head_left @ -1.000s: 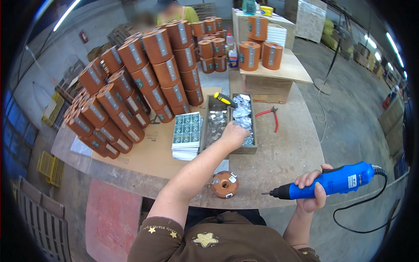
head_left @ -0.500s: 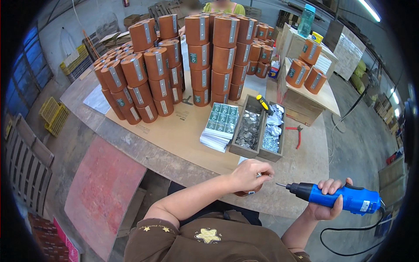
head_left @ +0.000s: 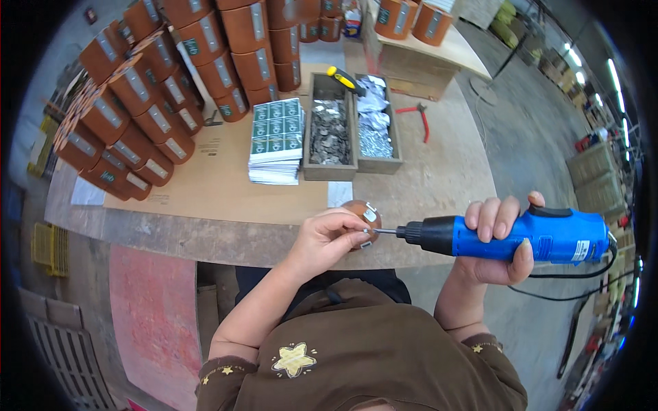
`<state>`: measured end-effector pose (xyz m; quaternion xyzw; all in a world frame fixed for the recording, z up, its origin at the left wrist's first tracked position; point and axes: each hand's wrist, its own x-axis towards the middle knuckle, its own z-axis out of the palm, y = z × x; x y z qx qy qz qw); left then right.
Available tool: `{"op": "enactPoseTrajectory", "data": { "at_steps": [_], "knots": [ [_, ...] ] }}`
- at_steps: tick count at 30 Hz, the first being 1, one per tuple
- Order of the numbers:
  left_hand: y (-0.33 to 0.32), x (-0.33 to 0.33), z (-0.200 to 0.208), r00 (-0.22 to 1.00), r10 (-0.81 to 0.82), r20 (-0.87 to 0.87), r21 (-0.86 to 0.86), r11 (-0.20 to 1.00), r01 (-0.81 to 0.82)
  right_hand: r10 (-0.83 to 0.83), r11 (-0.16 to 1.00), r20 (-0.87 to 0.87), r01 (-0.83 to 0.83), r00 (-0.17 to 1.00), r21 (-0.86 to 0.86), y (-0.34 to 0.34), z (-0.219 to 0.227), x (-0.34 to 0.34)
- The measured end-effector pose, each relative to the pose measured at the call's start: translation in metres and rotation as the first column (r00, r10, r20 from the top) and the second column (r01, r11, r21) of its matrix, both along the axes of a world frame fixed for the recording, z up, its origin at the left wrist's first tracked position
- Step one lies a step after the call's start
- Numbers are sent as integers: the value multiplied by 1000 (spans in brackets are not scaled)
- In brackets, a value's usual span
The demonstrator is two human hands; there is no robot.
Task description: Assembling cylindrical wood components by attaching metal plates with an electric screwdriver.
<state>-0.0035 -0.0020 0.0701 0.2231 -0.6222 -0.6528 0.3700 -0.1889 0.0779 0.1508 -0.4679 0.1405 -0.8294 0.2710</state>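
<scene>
My right hand (head_left: pixel 488 219) is wrapped round a blue electric screwdriver (head_left: pixel 572 233), its bit pointing left. The bit's tip meets the fingertips of my left hand (head_left: pixel 322 243), which pinch a small silver screw (head_left: pixel 366 231). Just behind those fingertips, at the table's near edge, is a round orange-brown piece (head_left: pixel 356 207) with pale metal tabs. My left fingers hide part of it. Whether the screw touches this piece, I cannot tell.
Stacked orange-brown cylinders (head_left: pixel 205 44) with metal strips fill the far left. Beyond my hands stand a stack of green-and-white label sheets (head_left: pixel 275 140), a wooden bin of flat metal pieces (head_left: pixel 330 140), a bin of silver screws (head_left: pixel 374 142), a yellow-black tool (head_left: pixel 345 79) and red-handled pliers (head_left: pixel 425 127).
My view has shifted down and right. The screwdriver's bit has come up to my left fingertips; a gap lay between them before. More of the round piece shows behind my left hand.
</scene>
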Motion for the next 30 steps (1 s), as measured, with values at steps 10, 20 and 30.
{"op": "enactPoseTrajectory", "data": {
  "at_steps": [10, 20, 30],
  "knots": [
    [6, -5, -4, 999, 5, 39, -180, 984, 2, 37, 998, 12, -37, 999, 54, 3, -4, -2],
    [2, -4, -3, 995, -44, 90, -329, 942, 72, 131, 991, -40, -129, 991, 44, 2, -4, -8],
    [8, -1, 2, 967, -193, 168, -322, 916, 239, 372, 920, -300, -393, 878, -9, 4, 2, -17]
  ]
}}
